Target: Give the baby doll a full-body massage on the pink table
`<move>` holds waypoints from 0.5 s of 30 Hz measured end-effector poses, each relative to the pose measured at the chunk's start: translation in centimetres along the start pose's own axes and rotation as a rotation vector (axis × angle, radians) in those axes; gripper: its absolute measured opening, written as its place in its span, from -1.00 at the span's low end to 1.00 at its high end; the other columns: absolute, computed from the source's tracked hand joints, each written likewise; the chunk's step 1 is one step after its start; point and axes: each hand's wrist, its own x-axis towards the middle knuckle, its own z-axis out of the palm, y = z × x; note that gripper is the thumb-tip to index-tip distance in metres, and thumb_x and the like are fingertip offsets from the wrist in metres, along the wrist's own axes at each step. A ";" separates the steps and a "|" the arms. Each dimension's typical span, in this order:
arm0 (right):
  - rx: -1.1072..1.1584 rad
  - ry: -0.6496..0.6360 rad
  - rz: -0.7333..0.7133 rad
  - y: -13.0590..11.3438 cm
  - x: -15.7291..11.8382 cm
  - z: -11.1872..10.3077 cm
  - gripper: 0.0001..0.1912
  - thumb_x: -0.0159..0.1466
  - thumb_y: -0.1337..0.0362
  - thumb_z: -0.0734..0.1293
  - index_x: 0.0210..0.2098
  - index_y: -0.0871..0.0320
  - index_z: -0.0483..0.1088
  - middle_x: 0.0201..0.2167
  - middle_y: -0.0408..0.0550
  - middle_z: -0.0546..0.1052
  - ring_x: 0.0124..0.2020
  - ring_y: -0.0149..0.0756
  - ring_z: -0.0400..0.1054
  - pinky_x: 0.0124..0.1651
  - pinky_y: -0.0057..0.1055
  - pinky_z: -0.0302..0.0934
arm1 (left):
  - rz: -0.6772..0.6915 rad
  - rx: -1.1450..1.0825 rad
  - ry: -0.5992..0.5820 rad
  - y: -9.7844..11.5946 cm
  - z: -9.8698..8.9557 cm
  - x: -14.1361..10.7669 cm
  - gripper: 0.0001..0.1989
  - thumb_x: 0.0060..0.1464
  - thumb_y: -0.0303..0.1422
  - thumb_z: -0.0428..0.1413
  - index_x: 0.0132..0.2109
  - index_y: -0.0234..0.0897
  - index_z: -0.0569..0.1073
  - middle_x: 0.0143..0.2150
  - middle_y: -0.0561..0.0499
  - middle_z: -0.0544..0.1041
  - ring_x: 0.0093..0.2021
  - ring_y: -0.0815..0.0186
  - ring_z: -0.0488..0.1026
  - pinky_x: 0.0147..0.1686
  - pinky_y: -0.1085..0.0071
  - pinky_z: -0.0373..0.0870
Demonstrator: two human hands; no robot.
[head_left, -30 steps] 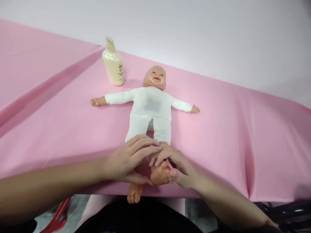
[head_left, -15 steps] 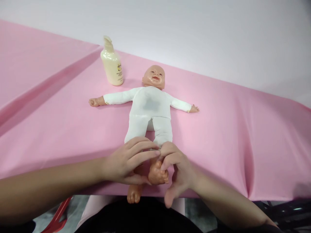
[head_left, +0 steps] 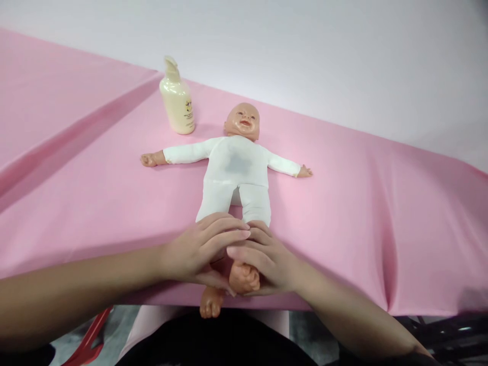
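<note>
A baby doll (head_left: pixel 235 157) with a white cloth body lies face up, arms spread, its feet toward me. My right hand (head_left: pixel 269 259) is wrapped round the ankle and foot of the doll's leg on the right, fingers over the top. The bare toes of that foot (head_left: pixel 244 277) show below the fingers. From the other side my left hand (head_left: pixel 209 249) curls over the same lower leg, its thumb underneath by the foot. Fingertips of both hands meet over the shin, hiding it. The doll's other foot (head_left: pixel 211 302) pokes out below my left hand.
A cream pump bottle (head_left: pixel 178 104) stands upright to the left of the doll's head. Pink cloth (head_left: pixel 335 218) with folds covers the table, whose near edge lies just under the doll's feet. A white wall (head_left: pixel 305 56) rises behind. Something red (head_left: pixel 89 338) is below at left.
My right hand has closed from a loose, thumb-apart pose to a wrap round the doll's foot. The foot has shifted slightly left. My left hand stays nearly in place.
</note>
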 end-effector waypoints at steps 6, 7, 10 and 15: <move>-0.039 -0.125 0.022 -0.2 -0.2 -0.2 -0.29 0.32 -0.03 0.13 0.27 0.33 -0.06 0.00 0.14 0.40 0.09 -0.17 0.18 0.14 -0.19 0.07 | -0.065 -0.075 -0.037 -0.2 0.2 -0.1 -0.09 -0.09 0.03 0.23 0.26 -0.35 0.07 0.02 -0.27 0.38 0.03 0.04 0.35 -0.02 0.11 0.40; -0.042 -0.135 0.021 -0.2 -0.2 -0.2 -0.28 0.32 -0.05 0.13 0.28 0.33 -0.07 0.02 0.14 0.39 0.11 -0.17 0.17 0.14 -0.19 0.06 | -0.065 -0.078 -0.048 -0.3 0.2 -0.2 -0.08 -0.10 0.04 0.23 0.27 -0.34 0.07 0.03 -0.26 0.38 0.04 0.03 0.34 -0.01 0.09 0.39; -0.043 -0.162 0.021 -0.2 -0.2 0.0 -0.24 0.30 -0.07 0.14 0.28 0.34 -0.08 0.06 0.16 0.35 0.12 -0.17 0.14 0.14 -0.20 0.04 | -0.077 -0.085 -0.080 -0.3 0.2 -0.3 -0.06 -0.13 0.09 0.21 0.26 -0.31 0.07 0.04 -0.26 0.37 0.05 0.01 0.34 0.00 0.07 0.37; -0.002 -0.161 0.030 -0.2 -0.1 0.1 -0.26 0.25 -0.02 0.17 0.27 0.30 -0.05 0.08 0.15 0.36 0.13 -0.18 0.14 0.14 -0.18 0.03 | -0.117 -0.084 -0.111 -0.2 0.1 -0.3 -0.05 -0.15 0.10 0.21 0.26 -0.28 0.07 0.06 -0.25 0.36 0.06 0.01 0.34 0.02 0.06 0.36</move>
